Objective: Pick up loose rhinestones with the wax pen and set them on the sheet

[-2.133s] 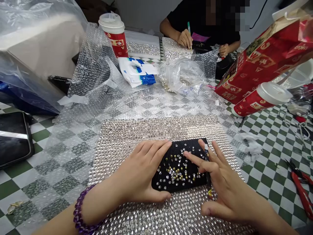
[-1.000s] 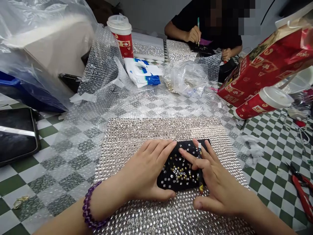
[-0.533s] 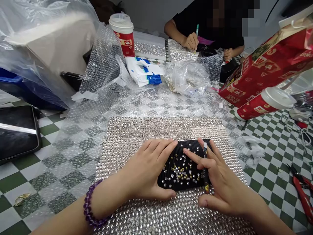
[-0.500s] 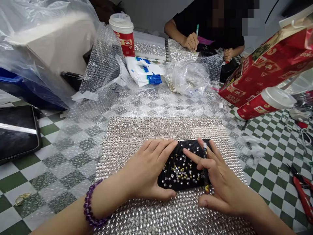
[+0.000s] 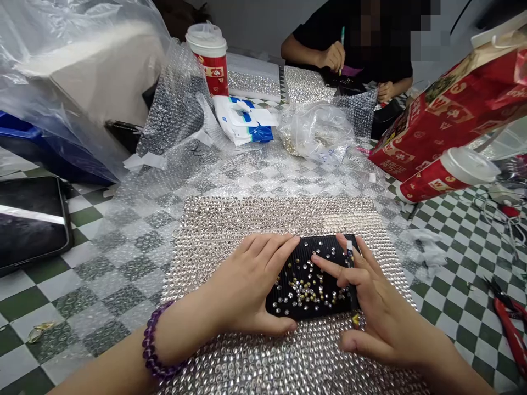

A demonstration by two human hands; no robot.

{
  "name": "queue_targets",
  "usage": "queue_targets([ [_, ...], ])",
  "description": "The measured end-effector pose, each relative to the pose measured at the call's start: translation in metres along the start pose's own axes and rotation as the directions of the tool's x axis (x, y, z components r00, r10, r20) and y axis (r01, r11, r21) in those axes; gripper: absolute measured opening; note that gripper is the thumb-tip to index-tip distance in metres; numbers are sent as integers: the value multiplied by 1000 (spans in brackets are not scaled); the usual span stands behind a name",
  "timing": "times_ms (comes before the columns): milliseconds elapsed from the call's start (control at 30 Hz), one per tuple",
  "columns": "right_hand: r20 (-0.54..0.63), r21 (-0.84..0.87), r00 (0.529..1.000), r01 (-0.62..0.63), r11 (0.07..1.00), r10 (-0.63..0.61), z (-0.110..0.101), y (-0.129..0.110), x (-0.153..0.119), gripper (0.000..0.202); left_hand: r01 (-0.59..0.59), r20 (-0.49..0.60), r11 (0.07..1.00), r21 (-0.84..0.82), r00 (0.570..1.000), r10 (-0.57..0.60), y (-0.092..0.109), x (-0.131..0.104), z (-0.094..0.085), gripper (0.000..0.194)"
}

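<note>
My left hand wraps the left end of a black ribbed tray, fingers along the far edge and thumb by the near edge. Loose rhinestones, some clear and some gold-backed, lie scattered in the tray. My right hand hovers at the tray's right end, its index finger stretched over the ridges. A dark patterned pen-like stick with a white tip is tucked among the right fingers. Beneath the tray spreads a sheet covered in rows of rhinestones. A purple bead bracelet circles my left wrist.
Bubble wrap covers much of the checkered table. Beyond lie a wipes pack, a plastic bag and a red cup. Another person's hand holds a green pen. A phone lies left, red-handled pliers right.
My right hand has shifted slightly right with the stick, which shows less between the fingers. The other person's pen hand has lifted off the sheet and moved right. My left hand stays put.
</note>
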State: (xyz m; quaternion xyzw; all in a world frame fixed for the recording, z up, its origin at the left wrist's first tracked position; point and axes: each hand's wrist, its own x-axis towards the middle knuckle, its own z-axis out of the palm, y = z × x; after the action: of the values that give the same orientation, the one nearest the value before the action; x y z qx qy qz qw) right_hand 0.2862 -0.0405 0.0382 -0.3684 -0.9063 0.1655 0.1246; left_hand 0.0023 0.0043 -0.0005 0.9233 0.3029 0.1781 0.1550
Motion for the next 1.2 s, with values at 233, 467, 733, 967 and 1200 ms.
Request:
queue_targets([
  [233, -61, 18, 998, 13, 1000, -12, -1, 1, -2, 81, 2, -3, 1000, -7, 1000, -2, 1, -1, 0, 121],
  [467, -41, -9, 999, 18, 1000, -19, -2, 1, -5, 80, -8, -9, 1000, 2, 1000, 8, 0, 0, -1, 122],
  [733, -90, -2, 996, 20, 1000, -20, -4, 1, -5, 80, -11, -7, 1000, 13, 1000, 11, 0, 1, -1, 126],
  [967, -75, -20, 997, 29, 999, -31, -1, 2, -3, 81, -2, 4, 1000, 0, 1000, 2, 1, 0, 0, 124],
  [1200, -96, -22, 995, 13, 1000, -15, -4, 1, -5, 75, -7, 2, 1000, -4, 1000, 7, 0, 0, -1, 121],
])
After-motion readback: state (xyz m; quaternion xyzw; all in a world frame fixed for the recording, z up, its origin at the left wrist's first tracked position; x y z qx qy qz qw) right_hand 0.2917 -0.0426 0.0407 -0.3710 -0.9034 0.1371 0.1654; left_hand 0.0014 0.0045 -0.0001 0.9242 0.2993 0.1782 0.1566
